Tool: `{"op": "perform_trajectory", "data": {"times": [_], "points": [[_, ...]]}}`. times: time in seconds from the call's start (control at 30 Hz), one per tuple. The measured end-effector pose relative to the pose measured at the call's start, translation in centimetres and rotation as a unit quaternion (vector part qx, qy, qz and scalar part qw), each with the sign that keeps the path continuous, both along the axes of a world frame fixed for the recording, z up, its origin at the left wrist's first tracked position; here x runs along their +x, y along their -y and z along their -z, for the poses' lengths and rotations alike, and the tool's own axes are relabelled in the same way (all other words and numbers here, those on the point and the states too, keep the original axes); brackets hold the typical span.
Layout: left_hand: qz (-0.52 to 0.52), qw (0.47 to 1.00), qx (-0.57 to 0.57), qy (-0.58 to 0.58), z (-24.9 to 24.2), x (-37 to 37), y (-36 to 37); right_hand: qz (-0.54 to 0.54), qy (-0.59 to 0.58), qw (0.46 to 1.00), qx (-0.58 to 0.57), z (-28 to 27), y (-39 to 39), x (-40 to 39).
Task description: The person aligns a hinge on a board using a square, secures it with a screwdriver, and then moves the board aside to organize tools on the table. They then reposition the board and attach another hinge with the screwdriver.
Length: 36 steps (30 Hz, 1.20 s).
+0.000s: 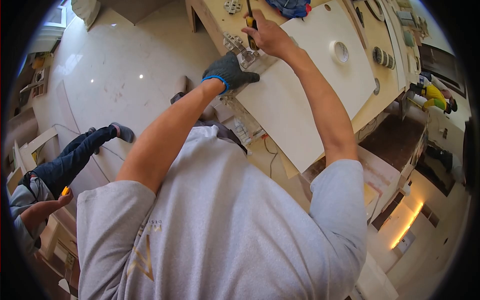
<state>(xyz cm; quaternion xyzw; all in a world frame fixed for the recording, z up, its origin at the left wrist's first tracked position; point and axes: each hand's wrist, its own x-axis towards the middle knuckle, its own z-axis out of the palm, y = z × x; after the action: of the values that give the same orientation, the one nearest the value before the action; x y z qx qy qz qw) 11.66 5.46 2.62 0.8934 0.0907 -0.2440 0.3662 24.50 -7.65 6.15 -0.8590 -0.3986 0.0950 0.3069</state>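
My left hand [227, 71], in a dark glove with a blue cuff, is at the panel's near-left corner. Its fingers and thumb close around a metal cabinet hinge [246, 57], with the thumb reaching over the white panel [285, 102]; some fingers are hidden. Bare, my right hand [270, 36] grips a black-and-yellow screwdriver [252, 42] just above that hinge. The screwdriver's dark shaft points away toward the top of the view. Another metal hinge [232, 6] lies on the wooden worktop [214, 14] farther off.
A roll of white tape [339, 52] rests on the panel. A striped roll [383, 57] and a blue bag [291, 7] are on the worktop. At left, a person [65, 165] holds a small orange object; another in yellow [434, 96] is far right.
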Motion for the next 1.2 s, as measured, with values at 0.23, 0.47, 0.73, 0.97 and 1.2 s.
{"op": "perform_trajectory", "data": {"times": [0.23,0.47,0.73,0.97,1.2], "points": [[0.006,0.999,-0.015,0.029,-0.1,0.0,-0.1,-0.001,-0.026,0.997,-0.068,-0.8,-0.2,-0.1],[-0.010,1.000,-0.008,-0.001,0.0,0.4,-0.1,-0.014,0.006,0.999,-0.030,0.2,0.0,-0.5],[0.002,0.998,-0.024,0.053,2.1,0.2,0.1,0.023,-0.026,0.984,-0.174,0.3,-5.4,1.7],[0.007,1.000,-0.014,0.024,0.7,0.0,0.2,-0.009,-0.021,0.939,-0.343,0.6,-7.2,0.7],[0.009,0.999,-0.009,0.031,1.4,0.0,0.2,-0.039,-0.025,0.956,-0.290,1.8,-6.3,0.7]]}}
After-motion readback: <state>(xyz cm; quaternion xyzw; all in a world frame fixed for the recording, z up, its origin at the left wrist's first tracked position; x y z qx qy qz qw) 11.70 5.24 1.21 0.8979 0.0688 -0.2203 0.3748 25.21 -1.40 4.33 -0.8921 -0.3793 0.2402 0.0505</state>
